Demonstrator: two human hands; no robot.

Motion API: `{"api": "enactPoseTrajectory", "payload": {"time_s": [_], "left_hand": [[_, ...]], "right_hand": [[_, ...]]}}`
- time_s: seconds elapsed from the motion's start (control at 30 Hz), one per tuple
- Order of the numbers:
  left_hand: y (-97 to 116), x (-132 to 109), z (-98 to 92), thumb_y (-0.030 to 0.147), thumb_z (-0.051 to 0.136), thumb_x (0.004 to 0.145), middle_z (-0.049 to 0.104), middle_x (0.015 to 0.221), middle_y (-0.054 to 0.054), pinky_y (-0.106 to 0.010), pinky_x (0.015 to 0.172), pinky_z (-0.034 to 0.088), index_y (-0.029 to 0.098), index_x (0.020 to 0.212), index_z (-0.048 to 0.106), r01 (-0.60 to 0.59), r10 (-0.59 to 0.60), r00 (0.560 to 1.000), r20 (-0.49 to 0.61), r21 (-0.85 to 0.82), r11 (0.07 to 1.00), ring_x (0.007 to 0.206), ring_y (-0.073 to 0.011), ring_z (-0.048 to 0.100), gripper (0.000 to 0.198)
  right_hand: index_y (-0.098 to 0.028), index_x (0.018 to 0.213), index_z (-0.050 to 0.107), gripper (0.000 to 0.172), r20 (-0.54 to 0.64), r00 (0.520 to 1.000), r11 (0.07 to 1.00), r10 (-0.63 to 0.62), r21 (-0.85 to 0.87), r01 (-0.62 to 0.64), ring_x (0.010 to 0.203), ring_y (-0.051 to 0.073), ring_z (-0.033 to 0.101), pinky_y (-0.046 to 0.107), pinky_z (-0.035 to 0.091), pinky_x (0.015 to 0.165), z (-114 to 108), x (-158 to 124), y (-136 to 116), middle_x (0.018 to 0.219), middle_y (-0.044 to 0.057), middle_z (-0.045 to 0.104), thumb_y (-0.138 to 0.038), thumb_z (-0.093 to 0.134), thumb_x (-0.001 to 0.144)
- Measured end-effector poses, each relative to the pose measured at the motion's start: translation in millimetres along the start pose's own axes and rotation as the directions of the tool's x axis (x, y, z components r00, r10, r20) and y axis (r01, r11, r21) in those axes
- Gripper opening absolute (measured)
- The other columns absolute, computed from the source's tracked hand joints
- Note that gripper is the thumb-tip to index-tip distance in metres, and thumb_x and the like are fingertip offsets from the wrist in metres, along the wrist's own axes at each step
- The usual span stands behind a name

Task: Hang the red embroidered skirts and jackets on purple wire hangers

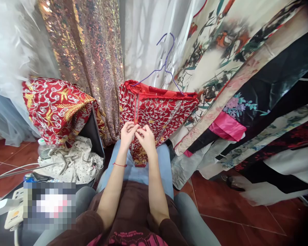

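Observation:
A red garment (166,112) with silver and gold embroidery hangs from a purple wire hanger (165,65) and drapes down between my knees. A narrow orange-red strip (136,112) with silver trim runs down its front-facing side. At the lower end of that strip, my left hand (128,134) pinches the garment with thumb and fingertips. My right hand (145,137) is closed in a pinch right beside it, the fingertips of both hands nearly meeting. Whatever small part lies between the fingertips is hidden.
Another red embroidered cloth (59,109) covers a dark chair at left, above a white dotted cloth (74,160) and a clear bottle (43,149). A power strip (14,213) with cables lies lower left. Sequined fabric (92,51) and patterned garments (210,68) hang close around.

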State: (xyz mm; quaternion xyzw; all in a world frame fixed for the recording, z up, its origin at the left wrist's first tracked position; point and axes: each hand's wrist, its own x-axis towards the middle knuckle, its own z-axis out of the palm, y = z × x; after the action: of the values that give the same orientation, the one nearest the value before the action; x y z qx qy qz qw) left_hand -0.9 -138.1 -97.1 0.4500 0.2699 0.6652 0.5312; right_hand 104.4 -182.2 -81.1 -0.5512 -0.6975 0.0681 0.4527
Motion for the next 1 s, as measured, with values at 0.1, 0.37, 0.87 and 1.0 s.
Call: {"api": "enactPoseTrajectory", "payload": {"time_s": [0.1,0.37,0.87,1.0], "left_hand": [[-2.6,1.4,-4.3,0.037,0.077,0.074,0.069,0.083,-0.002,-0.021,0.071,0.054,0.018,0.092,0.059,-0.038,0.039,0.998,-0.052,0.016,0.999,0.076,-0.0116,0.069,0.032],[1.8,-2.8,-6.6,0.042,0.074,0.078,0.064,0.077,0.003,-0.017,0.049,0.045,0.021,0.095,0.053,-0.05,0.05,0.999,0.02,0.014,0.999,0.048,-0.0042,0.054,0.034],[7.1,-3.8,-3.9,0.048,0.076,0.075,0.052,0.061,0.007,-0.015,0.041,0.021,0.021,0.091,0.053,0.061,-0.052,0.996,0.067,-0.144,0.988,0.043,-0.0019,0.033,0.039],[7.2,-4.0,-2.8,0.049,0.078,0.072,0.053,0.062,0.006,-0.015,0.041,0.022,0.021,0.091,0.053,0.091,-0.084,0.995,0.049,-0.157,0.983,0.044,-0.0023,0.036,0.041]], "right_hand": [[-0.025,0.105,0.068,0.023,0.006,1.0,0.996,-0.027,0.089,0.026,0.077,0.015,0.057,0.027,0.046,0.074,-2.3,-1.0,-4.5,0.095,0.004,0.06,-0.038,0.052,0.094],[-0.023,0.069,0.064,0.025,0.073,0.974,0.963,0.214,0.153,-0.223,0.056,0.013,0.054,0.026,0.041,0.059,-30.5,-1.0,-18.8,0.059,-0.002,0.061,-0.044,0.067,0.082],[-0.02,0.059,0.063,0.063,0.024,0.971,0.965,0.236,0.115,-0.237,0.071,0.017,0.059,0.03,0.042,0.075,2.1,91.0,-17.8,0.067,0.004,0.063,-0.07,0.04,0.09],[-0.02,0.056,0.06,0.072,0.078,0.982,0.972,0.171,0.15,-0.182,0.07,0.017,0.061,0.03,0.043,0.08,-3.7,90.1,-18.0,0.066,0.005,0.065,-0.068,0.022,0.096]]}}
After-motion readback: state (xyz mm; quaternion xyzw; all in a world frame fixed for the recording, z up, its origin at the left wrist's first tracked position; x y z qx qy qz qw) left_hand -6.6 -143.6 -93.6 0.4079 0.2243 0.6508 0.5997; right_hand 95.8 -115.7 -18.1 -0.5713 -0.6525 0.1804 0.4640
